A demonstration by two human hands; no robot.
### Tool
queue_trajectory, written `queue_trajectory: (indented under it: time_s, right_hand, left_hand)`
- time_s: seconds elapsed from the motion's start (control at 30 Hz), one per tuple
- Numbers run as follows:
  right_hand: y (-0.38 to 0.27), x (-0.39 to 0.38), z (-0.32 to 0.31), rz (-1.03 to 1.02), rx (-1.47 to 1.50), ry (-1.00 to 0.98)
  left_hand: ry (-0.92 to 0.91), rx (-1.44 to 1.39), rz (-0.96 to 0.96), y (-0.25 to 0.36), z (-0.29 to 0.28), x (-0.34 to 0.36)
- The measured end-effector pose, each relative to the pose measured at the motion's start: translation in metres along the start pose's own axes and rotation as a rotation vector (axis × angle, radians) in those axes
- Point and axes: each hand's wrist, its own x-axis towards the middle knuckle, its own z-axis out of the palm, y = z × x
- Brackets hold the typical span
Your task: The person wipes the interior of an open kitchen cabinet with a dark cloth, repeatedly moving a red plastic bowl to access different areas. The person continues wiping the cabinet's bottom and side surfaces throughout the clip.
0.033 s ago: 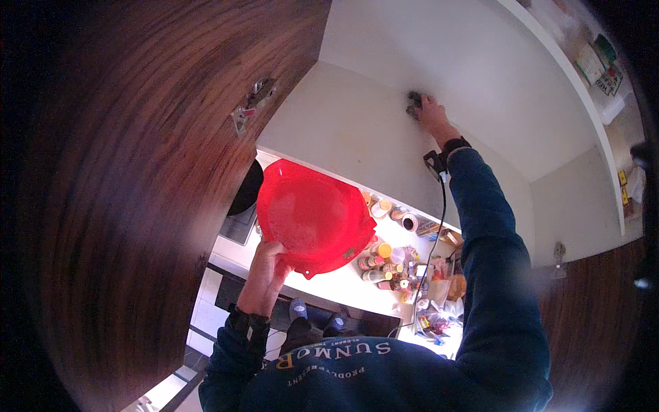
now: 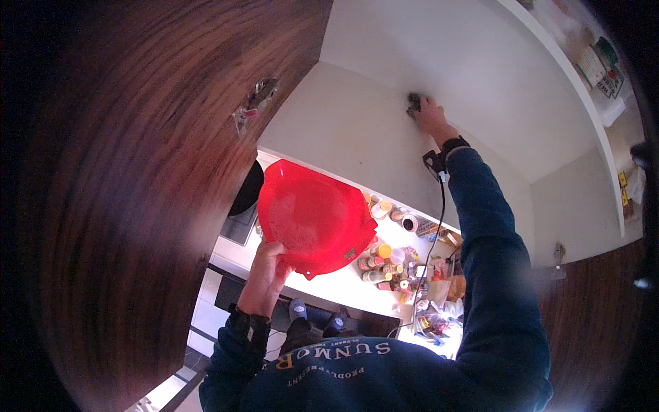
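Observation:
Inside a white wall cabinet, my right hand (image 2: 432,118) is closed on a dark grey, crumpled scrubbing pad or cloth (image 2: 413,103). It presses the pad to the bottom shelf (image 2: 343,123) near the back wall. A red plastic basin (image 2: 309,213) is held below the shelf's front edge, gripped at its near rim by my left hand (image 2: 269,264). The left thumb lies over the rim; the other fingers are mostly hidden beneath. Around my right wrist is a dark strap with a small black device (image 2: 434,162), from which a black cable hangs down.
A wood-grain cabinet door (image 2: 158,172) stands open at left, with a metal hinge (image 2: 257,99). Another door (image 2: 597,323) is at right. Jars and bottles (image 2: 384,264) crowd the bright counter below. A black pan (image 2: 248,189) sits beside the basin. Packages (image 2: 600,72) occupy the upper shelf.

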Motion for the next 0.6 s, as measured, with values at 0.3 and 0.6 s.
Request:
queue_trajectory:
  time_s: [0.3, 0.6]
  right_hand:
    - [-0.037, 0.042, -0.010, -0.134, 0.080, -0.177]
    - [-0.161, -0.031, -0.043, -0.627, 0.390, -0.028]
  left_hand:
    - [-0.029, -0.006, -0.013, 0.006, -0.006, 0.006]
    - [-0.021, -0.003, -0.003, -0.004, -0.008, 0.019]
